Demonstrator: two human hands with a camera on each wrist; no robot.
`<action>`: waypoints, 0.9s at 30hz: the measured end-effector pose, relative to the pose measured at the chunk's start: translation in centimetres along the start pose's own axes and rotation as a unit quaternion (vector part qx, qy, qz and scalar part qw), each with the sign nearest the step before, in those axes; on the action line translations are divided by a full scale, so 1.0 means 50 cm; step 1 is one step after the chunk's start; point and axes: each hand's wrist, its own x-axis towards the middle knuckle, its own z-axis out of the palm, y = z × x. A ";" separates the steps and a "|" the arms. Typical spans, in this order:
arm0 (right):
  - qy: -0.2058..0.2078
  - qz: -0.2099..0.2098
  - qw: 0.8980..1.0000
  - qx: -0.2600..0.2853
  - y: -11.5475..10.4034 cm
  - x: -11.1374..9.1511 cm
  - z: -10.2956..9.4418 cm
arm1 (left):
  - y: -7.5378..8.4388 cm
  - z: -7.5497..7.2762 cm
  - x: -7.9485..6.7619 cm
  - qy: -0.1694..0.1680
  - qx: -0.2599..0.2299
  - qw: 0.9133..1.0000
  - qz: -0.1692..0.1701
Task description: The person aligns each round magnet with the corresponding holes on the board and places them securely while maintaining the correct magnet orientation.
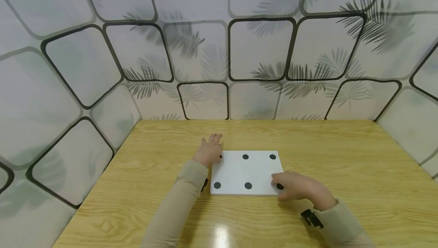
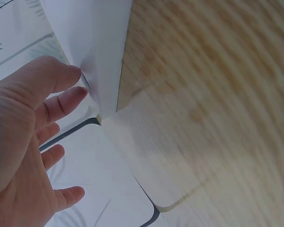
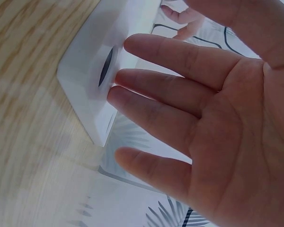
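A flat white rectangular board (image 1: 232, 172) lies on the table, with several round black spots on top; whether these are discs or holes I cannot tell. My left hand (image 1: 208, 153) is over its far left corner, partly covering the spot there. In the left wrist view, thumb and index fingertips (image 2: 79, 92) come close together at a thin dark mark on the white face; the other fingers are spread. My right hand (image 1: 297, 185) is at the near right corner. In the right wrist view, its extended fingertips (image 3: 117, 78) are beside a black spot (image 3: 106, 67), with nothing gripped.
A wood-grain table (image 1: 137, 198) extends around the board. Pale walls (image 1: 260, 50) with dark outlines and leaf patterns rise behind it and at both sides. Dark straps circle both wrists, the right one (image 1: 312, 218) showing clearly.
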 end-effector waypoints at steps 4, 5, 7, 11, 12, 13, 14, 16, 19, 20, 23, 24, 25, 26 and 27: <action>-0.001 -0.001 1.000 0.003 -0.003 0.000 -0.001 | -0.003 0.003 0.001 0.002 -0.002 1.000 0.003; 0.000 -0.002 1.000 0.005 -0.004 0.000 -0.001 | -0.003 0.004 0.001 0.001 -0.006 1.000 0.003; -0.001 -0.002 1.000 0.005 -0.005 0.000 -0.002 | -0.001 0.006 -0.001 0.003 -0.013 1.000 0.006; 0.000 -0.003 1.000 0.001 -0.007 -0.001 -0.002 | 0.014 0.007 -0.012 0.015 -0.029 0.999 0.033; 0.000 -0.001 1.000 0.002 -0.007 -0.002 -0.001 | 0.019 0.007 -0.017 0.021 -0.029 0.998 0.044; 0.000 -0.001 1.000 0.001 -0.007 -0.002 -0.001 | 0.026 0.005 -0.022 0.025 -0.030 0.998 0.055; 0.001 0.002 1.000 0.001 -0.008 -0.002 -0.001 | 0.032 0.002 -0.028 0.030 -0.029 0.997 0.067; 0.000 0.004 1.000 0.003 -0.007 -0.002 -0.001 | 0.047 -0.003 -0.042 0.042 -0.032 0.995 0.089; 0.001 0.005 1.000 0.004 -0.006 -0.002 -0.001 | 0.065 -0.008 -0.063 0.054 -0.035 0.990 0.123; 0.001 0.005 1.000 0.005 -0.006 -0.002 -0.001 | 0.071 -0.009 -0.069 0.058 -0.035 0.989 0.134; 0.004 0.002 1.000 -0.002 -0.006 -0.002 -0.002 | 0.088 -0.014 -0.091 0.058 -0.042 0.984 0.161; 0.006 0.002 1.000 -0.005 -0.005 -0.002 -0.002 | 0.094 -0.014 -0.098 0.054 -0.043 0.983 0.167; 0.008 0.003 1.000 -0.007 -0.005 -0.003 -0.002 | 0.100 -0.015 -0.105 0.049 -0.046 0.983 0.171; 0.011 0.003 1.000 -0.009 -0.005 -0.003 -0.002 | 0.104 -0.015 -0.110 0.041 -0.049 0.983 0.173; 0.014 0.003 1.000 -0.011 -0.005 -0.003 -0.001 | 0.109 -0.014 -0.116 0.032 -0.052 0.983 0.172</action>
